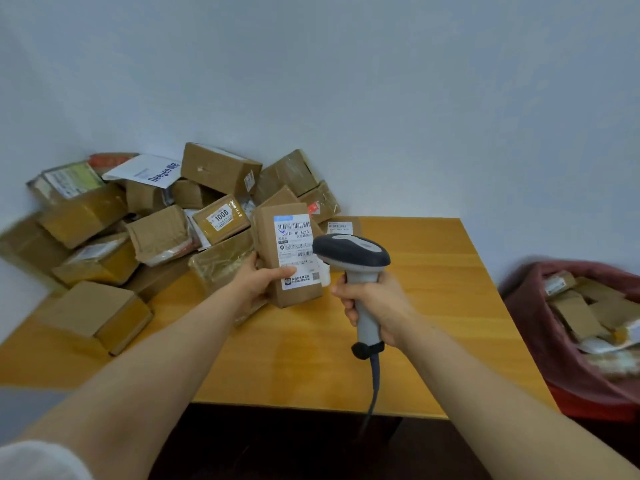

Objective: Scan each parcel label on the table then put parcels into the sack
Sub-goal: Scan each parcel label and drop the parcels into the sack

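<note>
While the left hand [258, 277] is gripping a brown cardboard parcel [284, 254] upright above the wooden table [433, 306], thumb lying across its white shipping label [297, 251], the right hand [375, 304] is wrapping its fingers around the grey barcode scanner [351, 252], head just beside that label. Parcels are heaping up against the wall [156, 216], and the red sack [540, 327] is sitting off right, boxes inside.
</note>
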The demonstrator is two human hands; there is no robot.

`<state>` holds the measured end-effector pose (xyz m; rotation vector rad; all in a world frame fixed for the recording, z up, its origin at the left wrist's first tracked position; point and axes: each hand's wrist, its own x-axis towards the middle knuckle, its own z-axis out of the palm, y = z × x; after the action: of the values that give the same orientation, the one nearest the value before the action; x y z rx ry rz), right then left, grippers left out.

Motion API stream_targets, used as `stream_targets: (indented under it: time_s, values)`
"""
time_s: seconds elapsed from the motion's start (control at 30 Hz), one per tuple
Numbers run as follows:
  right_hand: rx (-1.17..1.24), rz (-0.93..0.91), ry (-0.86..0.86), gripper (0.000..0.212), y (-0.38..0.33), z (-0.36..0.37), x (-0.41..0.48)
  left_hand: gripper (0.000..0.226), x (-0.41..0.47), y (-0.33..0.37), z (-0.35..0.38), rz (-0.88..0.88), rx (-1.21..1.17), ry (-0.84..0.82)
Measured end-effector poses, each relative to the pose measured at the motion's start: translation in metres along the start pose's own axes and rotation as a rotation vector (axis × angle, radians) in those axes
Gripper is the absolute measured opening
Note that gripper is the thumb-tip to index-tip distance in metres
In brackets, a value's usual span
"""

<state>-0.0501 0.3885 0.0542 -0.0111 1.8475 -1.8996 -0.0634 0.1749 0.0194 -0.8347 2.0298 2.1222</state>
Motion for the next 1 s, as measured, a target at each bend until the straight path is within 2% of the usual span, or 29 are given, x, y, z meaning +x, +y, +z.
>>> stream_targets:
  time_s: [0.3,0.57,0.73,1.0]
  values:
    - [0.006,0.005,0.04,0.019,-0.012,0.009,0.002,0.089,-0.001,0.006,-0.002,0.053,0.052,0.032]
    - [0.002,0.006,0.078,0.019,-0.012,0.012,0.007,0.088,0.012,0.006,-0.007,0.049,0.083,0.0]
    - [-0.009,-0.005,0.109,0.027,-0.012,0.012,0.013,0.087,0.024,0.005,-0.009,0.034,0.108,-0.022]
    - [0.0,0.007,0.141,0.026,-0.013,0.013,0.022,0.097,0.04,0.0,-0.005,0.018,0.174,-0.072]
